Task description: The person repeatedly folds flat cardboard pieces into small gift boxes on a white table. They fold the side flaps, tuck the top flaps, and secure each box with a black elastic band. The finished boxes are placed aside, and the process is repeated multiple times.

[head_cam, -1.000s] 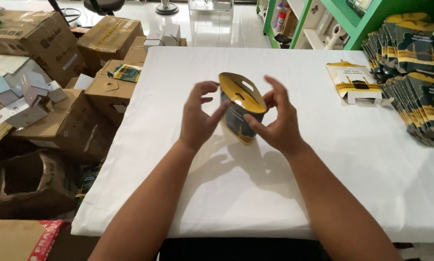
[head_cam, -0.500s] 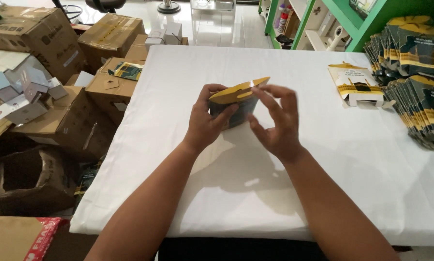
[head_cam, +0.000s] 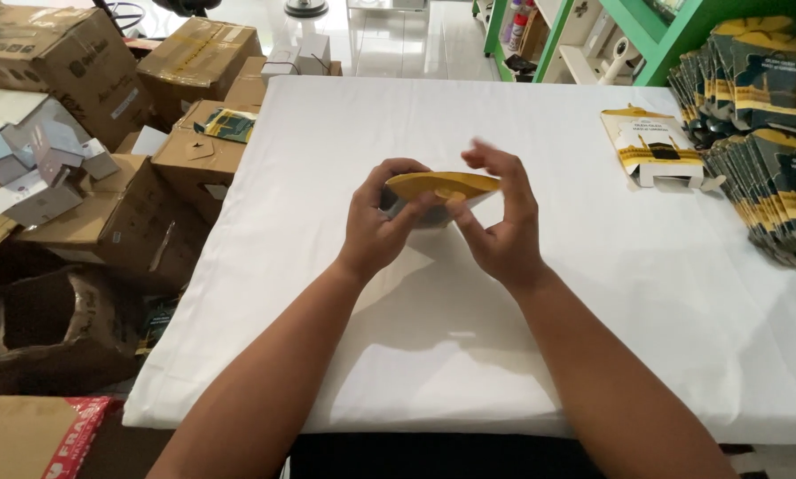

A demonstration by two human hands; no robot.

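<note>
Both hands are up over the middle of the white table (head_cam: pixel 345 133), working on a small yellow and dark carton (head_cam: pixel 440 188) that's held just above the cloth, not resting on it. The left hand (head_cam: pixel 382 222) has its fingers curled around the left end of the carton, thumb on the near side, so it's got a proper grip on it. The right hand (head_cam: pixel 501 217) is at the right end, thumb and lower fingers pinching the carton's edge while the upper fingers are spread loose above it and a bit blurred. The carton's yellow top face is tilted up toward the camera and the dark body is mostly hidden behind the fingers. Off to the right there's one flat carton (head_cam: pixel 650 146) lying on its own on the table, and further right a big fanned stack of flat cartons (head_cam: pixel 770 160) in the same yellow and dark colours, well apart from the hands. Left of the table is a pile of brown cardboard boxes (head_cam: pixel 105 177), and a green shelf (head_cam: pixel 646 44) stands at the back right.
</note>
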